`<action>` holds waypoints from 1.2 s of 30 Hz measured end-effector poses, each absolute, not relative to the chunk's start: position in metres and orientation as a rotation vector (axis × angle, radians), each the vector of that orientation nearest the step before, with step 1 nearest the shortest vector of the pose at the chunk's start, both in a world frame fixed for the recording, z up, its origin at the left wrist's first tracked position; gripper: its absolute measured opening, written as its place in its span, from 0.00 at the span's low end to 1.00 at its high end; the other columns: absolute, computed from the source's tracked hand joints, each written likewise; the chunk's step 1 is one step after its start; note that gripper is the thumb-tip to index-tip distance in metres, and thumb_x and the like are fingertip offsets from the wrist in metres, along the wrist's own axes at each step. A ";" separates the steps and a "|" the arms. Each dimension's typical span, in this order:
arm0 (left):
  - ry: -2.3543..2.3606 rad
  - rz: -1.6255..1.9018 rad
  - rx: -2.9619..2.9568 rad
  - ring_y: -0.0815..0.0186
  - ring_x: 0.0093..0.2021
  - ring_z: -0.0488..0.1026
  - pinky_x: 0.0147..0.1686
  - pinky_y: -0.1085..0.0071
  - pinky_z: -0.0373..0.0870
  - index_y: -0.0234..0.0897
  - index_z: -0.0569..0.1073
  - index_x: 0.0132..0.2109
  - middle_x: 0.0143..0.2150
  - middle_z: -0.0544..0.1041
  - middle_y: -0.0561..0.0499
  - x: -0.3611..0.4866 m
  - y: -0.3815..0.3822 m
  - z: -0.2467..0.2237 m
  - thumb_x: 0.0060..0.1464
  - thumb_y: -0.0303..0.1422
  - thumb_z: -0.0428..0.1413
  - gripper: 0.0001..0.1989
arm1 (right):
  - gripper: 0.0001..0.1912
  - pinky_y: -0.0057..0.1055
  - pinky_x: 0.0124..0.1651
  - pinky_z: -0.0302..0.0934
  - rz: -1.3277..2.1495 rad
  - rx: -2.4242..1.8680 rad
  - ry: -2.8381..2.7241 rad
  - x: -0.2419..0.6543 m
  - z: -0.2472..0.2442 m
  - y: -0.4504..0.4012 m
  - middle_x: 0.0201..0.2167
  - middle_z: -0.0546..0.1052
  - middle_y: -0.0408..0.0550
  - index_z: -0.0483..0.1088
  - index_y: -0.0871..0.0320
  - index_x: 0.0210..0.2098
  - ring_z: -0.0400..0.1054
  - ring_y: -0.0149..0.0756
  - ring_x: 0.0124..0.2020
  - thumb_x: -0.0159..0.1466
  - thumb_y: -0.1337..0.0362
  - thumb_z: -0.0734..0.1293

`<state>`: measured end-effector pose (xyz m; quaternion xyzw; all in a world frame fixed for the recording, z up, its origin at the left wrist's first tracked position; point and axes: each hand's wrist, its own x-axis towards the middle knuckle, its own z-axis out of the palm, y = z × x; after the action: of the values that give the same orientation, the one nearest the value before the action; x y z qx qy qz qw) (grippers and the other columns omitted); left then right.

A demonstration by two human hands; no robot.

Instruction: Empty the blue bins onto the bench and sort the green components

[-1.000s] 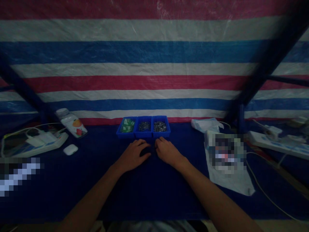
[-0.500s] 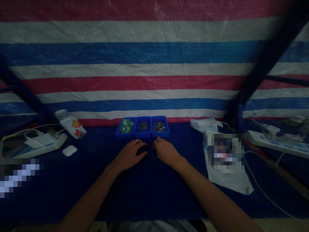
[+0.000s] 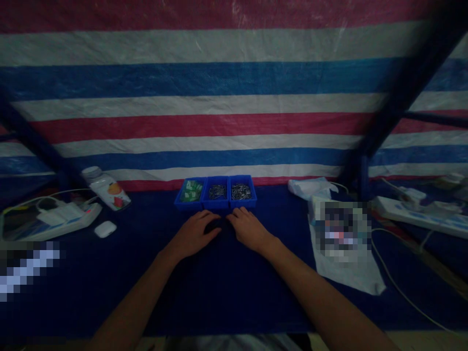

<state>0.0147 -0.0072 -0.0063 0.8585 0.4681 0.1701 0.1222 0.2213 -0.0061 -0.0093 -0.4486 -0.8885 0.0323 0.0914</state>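
While three blue bins point(image 3: 215, 204) stand side by side on the table point(image 3: 226, 292), I note my left hand point(image 3: 193, 235) just before them, fingers apart from thumb; for the right hand point(image 3: 252, 229), I cannot tell.

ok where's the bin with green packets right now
In the head view, the bin with green packets is leftmost of three blue bins, just beyond the left hand.

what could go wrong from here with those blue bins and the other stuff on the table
The left hand and right hand are just in front of the open blue bins; a bump might scatter the small metal parts. The fruit-label bottle is near the left power strip, so a leak might wet it.
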 end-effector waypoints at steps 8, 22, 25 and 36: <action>1.384 0.500 2.500 0.60 0.50 0.70 0.54 0.61 0.66 0.40 0.71 0.54 0.51 0.73 0.48 0.016 -0.010 -0.002 0.61 0.39 0.52 0.17 | 0.15 0.37 0.47 0.58 0.228 -1.320 -2.580 0.221 -0.006 -0.009 0.45 0.70 0.54 0.70 0.61 0.47 0.62 0.41 0.45 0.66 0.73 0.55; 1.385 0.543 2.530 0.59 0.50 0.71 0.52 0.62 0.67 0.40 0.71 0.53 0.51 0.74 0.47 0.015 -0.009 0.001 0.61 0.39 0.52 0.16 | 0.10 0.31 0.43 0.62 0.863 -1.193 -1.738 0.216 0.008 0.001 0.37 0.79 0.46 0.76 0.58 0.41 0.72 0.32 0.36 0.62 0.67 0.65; 1.438 0.488 2.513 0.60 0.44 0.73 0.46 0.63 0.69 0.39 0.73 0.48 0.47 0.75 0.48 0.013 -0.010 0.003 0.59 0.39 0.52 0.13 | 0.07 0.28 0.35 0.61 1.123 -1.159 -1.500 0.214 0.009 0.004 0.31 0.78 0.45 0.75 0.59 0.36 0.69 0.29 0.29 0.61 0.64 0.66; 1.352 0.320 2.474 0.59 0.42 0.74 0.44 0.63 0.69 0.39 0.74 0.42 0.42 0.76 0.49 0.010 -0.011 0.003 0.51 0.30 0.53 0.10 | 0.17 0.24 0.22 0.48 1.367 -1.190 -1.361 0.197 0.002 0.003 0.20 0.67 0.39 0.67 0.59 0.26 0.56 0.24 0.18 0.64 0.54 0.63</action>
<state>0.0099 -0.0108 0.0028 0.8619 0.4709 0.1113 0.1517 0.1971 0.0030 0.0022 -0.4755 -0.5440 0.5464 0.4236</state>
